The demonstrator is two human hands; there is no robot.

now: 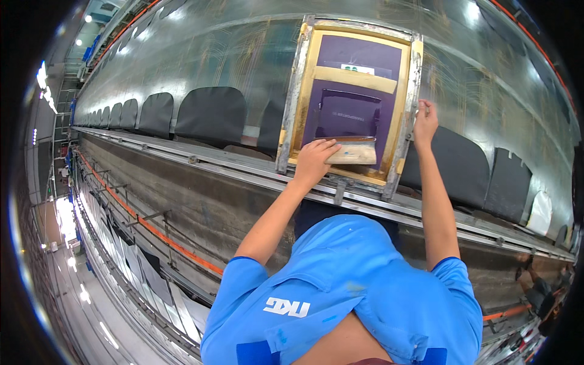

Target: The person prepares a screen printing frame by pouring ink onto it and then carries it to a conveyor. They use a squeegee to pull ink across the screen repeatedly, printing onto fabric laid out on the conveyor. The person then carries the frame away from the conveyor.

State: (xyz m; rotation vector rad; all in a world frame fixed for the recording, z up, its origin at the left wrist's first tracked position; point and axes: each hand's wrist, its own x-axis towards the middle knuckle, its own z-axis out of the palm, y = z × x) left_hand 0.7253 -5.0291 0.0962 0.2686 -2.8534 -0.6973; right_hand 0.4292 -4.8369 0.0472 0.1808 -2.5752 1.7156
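A screen-printing frame (294,91) with worn, grey-stained rails lies across the long table in front of me. Its mesh shows purple, bordered by yellow tape, with a band of tape across the upper part. My left hand (314,162) is closed round the left end of a squeegee (358,154), whose pale wooden body rests near the frame's close end. Just beyond the squeegee sits a glossy dark purple patch of ink (347,121) with small lettering. My right hand (426,125) has its fingers curled at the frame's right rail, gripping its outer side.
Dark fabric pieces (212,115) lie in a row along the shiny table (255,55), on both sides of the frame. A metal rail (243,162) runs along the table's front edge. Behind me stretches an orange rail (164,237). Another person (538,292) is at far right.
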